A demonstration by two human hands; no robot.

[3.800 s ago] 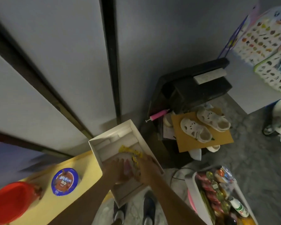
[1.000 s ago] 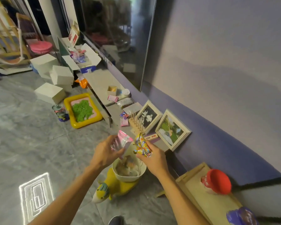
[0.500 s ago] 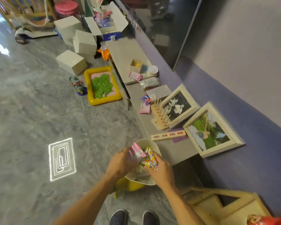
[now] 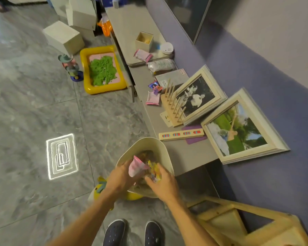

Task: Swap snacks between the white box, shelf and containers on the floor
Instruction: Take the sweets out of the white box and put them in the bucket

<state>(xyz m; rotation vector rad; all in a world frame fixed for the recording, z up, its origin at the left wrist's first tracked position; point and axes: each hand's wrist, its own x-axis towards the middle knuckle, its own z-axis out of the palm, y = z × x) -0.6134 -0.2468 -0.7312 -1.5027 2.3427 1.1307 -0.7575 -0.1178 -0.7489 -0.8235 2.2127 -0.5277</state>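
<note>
A cream bowl-shaped container [image 4: 150, 142] stands on a yellow toy base on the floor, with several snack packets inside. My left hand [image 4: 120, 176] grips a pink snack packet [image 4: 136, 166] just inside the container's rim. My right hand [image 4: 163, 182] holds a yellow printed snack packet [image 4: 154, 170] beside the pink one, also within the container's mouth. More pink packets [image 4: 153, 98] lie on the low grey shelf [image 4: 183, 152] along the wall.
Two framed photos [image 4: 237, 128] and a wooden peg rack [image 4: 172, 107] lean on the shelf. A yellow tray of green sand [image 4: 101, 70], a toy tower [image 4: 70, 65] and white boxes [image 4: 64, 37] stand on the floor. A wooden stool [image 4: 242, 224] is at lower right.
I turned from the white box toward the floor container. Both hands have come down with the pink and yellow packets from above the container into its mouth.
</note>
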